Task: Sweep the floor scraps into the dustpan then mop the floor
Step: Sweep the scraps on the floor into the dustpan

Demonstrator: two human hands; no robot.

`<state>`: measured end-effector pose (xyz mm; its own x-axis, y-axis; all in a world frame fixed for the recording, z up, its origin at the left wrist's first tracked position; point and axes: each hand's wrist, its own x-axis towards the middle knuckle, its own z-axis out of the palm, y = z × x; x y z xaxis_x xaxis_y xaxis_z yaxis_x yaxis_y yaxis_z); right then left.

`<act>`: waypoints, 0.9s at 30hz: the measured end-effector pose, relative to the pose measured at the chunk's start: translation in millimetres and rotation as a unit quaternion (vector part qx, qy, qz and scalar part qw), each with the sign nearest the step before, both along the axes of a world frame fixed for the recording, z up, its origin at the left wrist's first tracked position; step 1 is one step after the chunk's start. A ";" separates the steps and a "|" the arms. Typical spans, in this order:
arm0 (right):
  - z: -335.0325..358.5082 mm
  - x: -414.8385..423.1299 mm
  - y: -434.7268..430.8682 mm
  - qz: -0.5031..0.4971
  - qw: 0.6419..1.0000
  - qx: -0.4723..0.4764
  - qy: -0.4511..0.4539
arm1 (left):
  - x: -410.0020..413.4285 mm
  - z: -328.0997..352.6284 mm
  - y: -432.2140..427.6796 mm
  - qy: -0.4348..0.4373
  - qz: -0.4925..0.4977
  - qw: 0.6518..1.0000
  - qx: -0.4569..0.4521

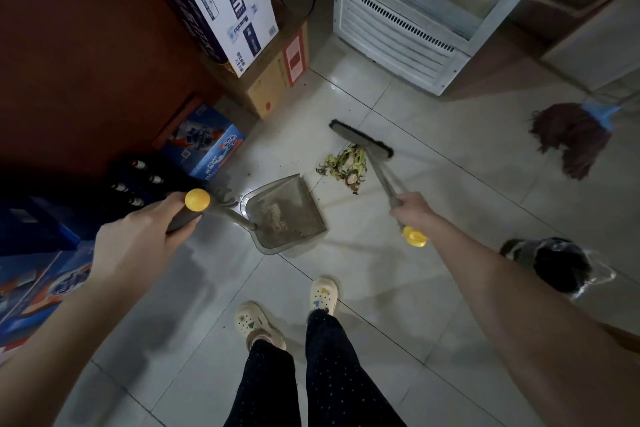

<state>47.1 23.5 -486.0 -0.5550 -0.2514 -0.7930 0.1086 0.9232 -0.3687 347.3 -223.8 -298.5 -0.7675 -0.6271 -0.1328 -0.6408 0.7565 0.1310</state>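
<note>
A: You're on the sweeping step. Your left hand (145,229) is wrapped round the grey grip of the dustpan (287,215), just under its yellow end cap, and the pan lies flat on the tiled floor (398,288) at about eleven o'clock from your feet.

B: Your right hand (414,211) is closed round the shaft of the hand broom (362,142). Its bristle head is down on the tiles at twelve o'clock, on the far side of the vegetable scraps (346,165).

A: The scraps lie in one loose heap between the bristles and the pan, near the lip but apart from it. None looks to be in the pan yet.

B: So your next move, I'd judge, is a draw toward seven o'clock, from the heap into the pan's mouth. Keep the lip pressed to the tile or the leaves may slide under it.

A: You might nudge the pan toward one o'clock first, to close the gap.

B: The mop (571,139) rests on the floor at two o'clock, well apart from you. Mopping comes after.
</note>
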 end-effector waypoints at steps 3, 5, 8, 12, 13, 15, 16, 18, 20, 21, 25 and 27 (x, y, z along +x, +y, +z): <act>5.4 17.7 -0.4 -0.008 1.000 -0.004 -0.020 | -2.0 -3.8 -1.2 -0.004 0.000 1.000 0.007; 10.3 23.9 2.9 -0.018 0.999 -0.014 -0.029 | -2.9 -3.4 -3.6 0.000 -0.001 1.000 0.007; 17.3 27.2 10.3 -0.052 0.998 -0.025 -0.022 | -5.7 0.0 -7.6 0.004 -0.002 1.000 0.004; 26.0 23.1 17.0 -0.080 0.996 -0.035 -0.003 | -9.9 3.8 -11.3 0.001 0.032 0.999 0.019; 28.6 20.1 17.8 -0.085 0.996 -0.038 -0.001 | -10.7 3.9 -12.1 -0.002 0.042 0.999 0.026; 32.5 13.5 17.5 -0.092 0.995 -0.040 0.002 | -12.7 3.8 -13.6 -0.008 0.055 0.998 0.034; 32.9 10.1 16.1 -0.098 0.994 -0.040 0.006 | -13.8 3.6 -14.5 -0.011 0.060 0.997 0.037; 30.4 4.4 10.5 -0.108 0.993 -0.035 0.010 | -14.9 2.1 -18.1 -0.012 0.064 0.997 0.037; 24.8 2.1 3.9 -0.120 0.992 -0.031 0.005 | -15.0 -1.3 -23.2 -0.008 0.060 0.998 0.034; 22.0 2.1 0.7 -0.126 0.992 -0.030 0.000 | -15.4 -3.3 -26.0 -0.008 0.058 0.998 0.034; 7.3 8.5 -12.6 -0.121 0.993 -0.017 -0.001 | -18.6 -15.4 -34.2 0.005 0.049 0.998 0.035; -0.1 16.1 -18.7 -0.112 0.994 -0.008 0.003 | -20.6 -21.5 -36.4 0.010 0.052 0.998 0.039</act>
